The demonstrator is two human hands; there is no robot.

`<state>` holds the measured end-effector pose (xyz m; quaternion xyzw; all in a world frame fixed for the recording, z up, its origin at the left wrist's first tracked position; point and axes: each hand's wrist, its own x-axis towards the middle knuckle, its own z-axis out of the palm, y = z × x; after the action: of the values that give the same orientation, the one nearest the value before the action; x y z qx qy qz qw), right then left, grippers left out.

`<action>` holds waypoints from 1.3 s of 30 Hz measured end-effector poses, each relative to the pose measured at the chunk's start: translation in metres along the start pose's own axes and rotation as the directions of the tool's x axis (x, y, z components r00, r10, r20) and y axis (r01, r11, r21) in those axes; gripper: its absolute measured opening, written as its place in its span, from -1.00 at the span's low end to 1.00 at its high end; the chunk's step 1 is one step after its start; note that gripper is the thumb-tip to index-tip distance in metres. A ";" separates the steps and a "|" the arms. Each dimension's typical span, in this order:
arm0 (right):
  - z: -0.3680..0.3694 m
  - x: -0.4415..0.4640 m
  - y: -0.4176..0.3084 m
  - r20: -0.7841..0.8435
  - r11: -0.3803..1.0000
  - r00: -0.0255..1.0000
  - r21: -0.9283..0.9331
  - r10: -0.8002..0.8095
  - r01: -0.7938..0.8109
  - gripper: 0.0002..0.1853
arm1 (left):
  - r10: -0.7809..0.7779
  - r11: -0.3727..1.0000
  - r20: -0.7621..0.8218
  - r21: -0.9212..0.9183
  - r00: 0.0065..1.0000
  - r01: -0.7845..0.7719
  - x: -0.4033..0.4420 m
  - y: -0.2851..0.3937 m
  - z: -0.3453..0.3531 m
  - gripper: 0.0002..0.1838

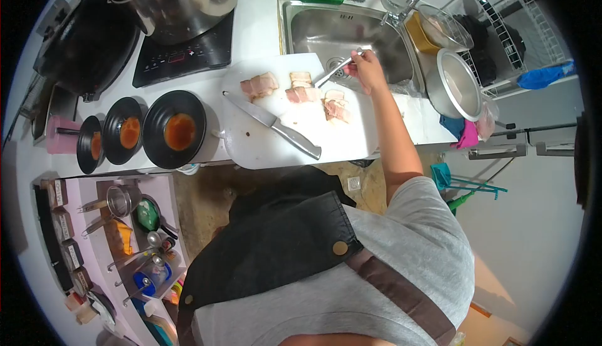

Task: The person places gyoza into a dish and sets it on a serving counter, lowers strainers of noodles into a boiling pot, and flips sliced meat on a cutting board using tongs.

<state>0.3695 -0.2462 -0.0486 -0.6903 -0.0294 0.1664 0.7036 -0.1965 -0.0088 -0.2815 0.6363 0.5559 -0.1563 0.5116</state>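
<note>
My right hand (367,72) is closed on the handle end of metal tongs (335,72), over the sink's near edge. The tongs' tips point down and left to the white cutting board (251,139). Several bacon pieces lie on the board: one at the left (260,85), one in the middle (303,94) and one at the right (337,107). Whether the tongs touch any bacon, I cannot tell. A knife (288,136) lies slantwise across the board, its handle toward the front edge. My left hand is out of view.
Left of the board, black plates (199,120) hold reddish-brown sauce. Behind them are an induction cooker (182,60) and a large steel pot (182,7). The sink (301,29) lies behind the board, with a metal bowl (446,95) at its right.
</note>
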 end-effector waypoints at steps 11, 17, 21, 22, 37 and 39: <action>0.034 0.004 0.014 -0.014 0.999 0.999 0.005 0.043 -0.043 -0.65 | 0.021 0.975 0.116 -0.223 0.993 0.005 0.010 0.030 0.003 -0.60; 0.041 0.019 -0.001 -0.014 0.990 0.994 -0.090 -0.106 0.104 -0.64 | 0.019 1.000 0.056 0.002 0.998 -0.019 0.024 -0.004 0.009 -0.59; 0.022 0.010 -0.027 0.003 0.963 0.978 -0.170 -0.210 0.208 -0.62 | 0.003 1.000 0.038 0.028 0.999 -0.004 0.012 -0.002 0.007 -0.59; 0.015 0.003 -0.031 -0.026 0.941 0.963 -0.219 -0.268 0.256 -0.61 | 0.004 0.999 0.039 0.036 0.999 -0.005 0.011 -0.002 0.007 -0.59; -0.046 -0.033 0.020 -0.129 0.997 0.992 0.083 0.003 0.008 -0.57 | 0.052 0.998 0.067 0.035 0.996 -0.054 0.014 0.019 0.008 -0.59; -0.048 -0.035 0.017 -0.175 0.995 0.981 0.044 -0.081 0.090 -0.68 | 0.081 0.996 0.069 0.039 0.994 -0.084 0.012 0.027 0.006 -0.59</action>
<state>0.3459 -0.3019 -0.0606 -0.6817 0.0065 0.0764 0.7276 -0.1667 -0.0037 -0.2807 0.6638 0.5081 -0.1680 0.5225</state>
